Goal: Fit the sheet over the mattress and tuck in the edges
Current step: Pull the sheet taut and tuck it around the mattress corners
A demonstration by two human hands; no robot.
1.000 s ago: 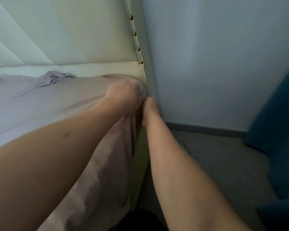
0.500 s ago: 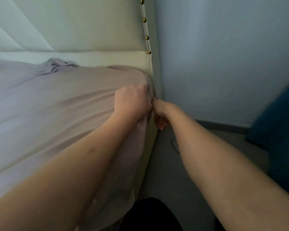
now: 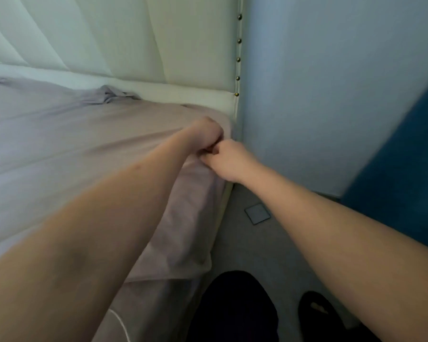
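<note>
A pale lilac sheet [image 3: 67,144] covers the mattress top and hangs down its near side. At the far right corner by the headboard, my left hand [image 3: 203,137] is curled into the sheet on the mattress edge. My right hand [image 3: 229,160] sits just below and right of it, fingers curled, pinching the same fabric at the side of the corner. The two hands touch. A bunched fold of sheet [image 3: 109,95] lies against the headboard. The sheet's loose lower hem [image 3: 173,270] hangs free beside my leg.
A cream padded headboard [image 3: 188,45] with brass studs [image 3: 239,40] rises behind the mattress. A pale blue wall [image 3: 319,82] closes the right. A dark blue upholstered piece [image 3: 405,181] stands at far right. Grey floor carries a small square plate [image 3: 257,213]. My dark slippered foot [image 3: 316,314] is below.
The view has pulled back and shifted left. My right hand rose from down beside the bed frame to meet my left hand at the corner and now pinches the sheet.
</note>
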